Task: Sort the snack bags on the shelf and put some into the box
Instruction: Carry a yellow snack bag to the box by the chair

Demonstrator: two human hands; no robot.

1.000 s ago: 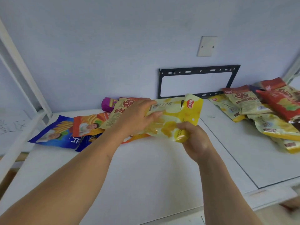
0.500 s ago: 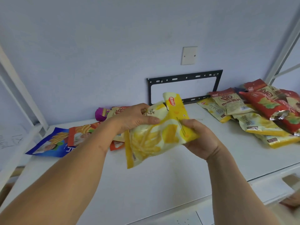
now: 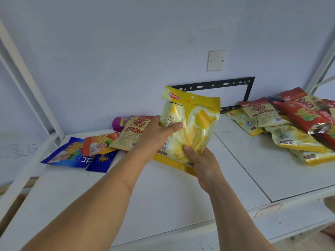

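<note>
Both hands hold one yellow snack bag upright above the white shelf. The left hand grips its left edge, thumb laid across the front and the fingers hidden behind. The right hand pinches the bag's lower right corner, thumb on the printed face. So each grip is closed on the same bag, which is lifted clear of the shelf with its top edge toward the wall.

Just left of the left grip, partly behind the wrist, a beige and red bag lies flat. Further left lie an orange bag, two blue bags and a purple packet near the wall. Behind the held bag a black metal bracket hangs on the wall, with a white wall plate above it. Well to the right of the right grip, a pile of yellow and red bags rests on the shelf.
</note>
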